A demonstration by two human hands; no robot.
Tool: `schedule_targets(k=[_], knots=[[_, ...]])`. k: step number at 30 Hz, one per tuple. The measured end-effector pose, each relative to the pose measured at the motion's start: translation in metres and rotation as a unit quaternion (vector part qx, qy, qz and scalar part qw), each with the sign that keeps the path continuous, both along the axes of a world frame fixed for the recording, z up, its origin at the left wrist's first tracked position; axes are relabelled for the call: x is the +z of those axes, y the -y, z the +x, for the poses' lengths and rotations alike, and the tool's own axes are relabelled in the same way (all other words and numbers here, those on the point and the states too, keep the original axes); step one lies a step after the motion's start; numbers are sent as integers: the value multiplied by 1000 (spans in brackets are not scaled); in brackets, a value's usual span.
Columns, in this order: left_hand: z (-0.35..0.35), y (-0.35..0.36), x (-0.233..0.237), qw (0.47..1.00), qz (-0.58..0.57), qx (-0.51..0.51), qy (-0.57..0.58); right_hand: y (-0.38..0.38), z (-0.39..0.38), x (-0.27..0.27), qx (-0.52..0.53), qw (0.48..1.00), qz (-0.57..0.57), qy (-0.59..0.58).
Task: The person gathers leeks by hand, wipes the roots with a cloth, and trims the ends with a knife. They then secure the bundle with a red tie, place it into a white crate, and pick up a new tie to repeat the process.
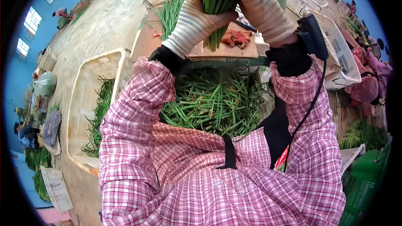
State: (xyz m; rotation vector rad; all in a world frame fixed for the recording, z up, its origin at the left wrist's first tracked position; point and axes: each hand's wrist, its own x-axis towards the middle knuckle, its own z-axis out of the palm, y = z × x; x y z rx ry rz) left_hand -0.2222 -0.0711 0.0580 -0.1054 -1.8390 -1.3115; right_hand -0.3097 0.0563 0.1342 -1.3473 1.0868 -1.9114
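Observation:
Both my hands are raised at the top of the view, in striped knit gloves with bare fingertips. A bunch of green chives (220, 1) stands between them, its lower ends pointing down. My left hand (196, 20) is wrapped round the bunch from the left, thumb across its front. From the right, my right hand (261, 6) grips it higher up; some of its fingers are cut off by the frame. Below is a board (205, 50) with a crumpled red thing (238, 38) on it. More chives (169, 19) lie on the board's left side.
Loose green leaves (213, 102) are heaped in front of my body. A white crate (75, 113) with greens stands at left; another crate (341, 50) is at right. A green basket (362, 184) sits at lower right. Other people (368, 75) work around the room.

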Motion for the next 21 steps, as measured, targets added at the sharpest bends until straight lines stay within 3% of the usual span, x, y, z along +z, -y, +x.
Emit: schedule_targets(k=[2,4,5,7,8,11,13,14,15,16,18,19,20,21], knots=[[-12,25,-18,997,-41,54,41,21,-17,-13,-36,999,-1,-28],[-18,40,-49,993,-44,66,85,57,-54,-76,-84,985,-20,-146],[-27,60,-86,985,-53,92,135,62,-53,-96,-78,988,25,-129],[-29,53,-102,988,12,66,140,82,-60,-143,-86,989,70,-98],[-30,53,-105,985,46,66,155,89,-58,-146,-80,991,67,-84],[-34,55,-105,976,191,-40,94,97,-66,-139,-95,956,83,-264],[-27,56,-104,967,236,7,97,103,-61,-132,-84,927,89,-355],[-21,55,-105,955,286,8,73,105,-45,-116,-31,959,157,-235],[-21,58,-115,941,337,-4,19,100,-35,-99,9,944,190,-269],[-13,54,-114,917,399,-26,-2,97,-37,-82,-13,892,239,-383],[13,37,-95,889,451,-60,-52,93,-32,-90,-66,932,180,-308],[28,46,-110,877,473,-87,4,79,-34,-82,-72,935,88,-337],[35,38,-113,873,471,-107,-72,83,-46,-102,-111,943,56,-310],[45,37,-116,852,510,-104,-63,72,-49,-106,-81,945,106,-298]])
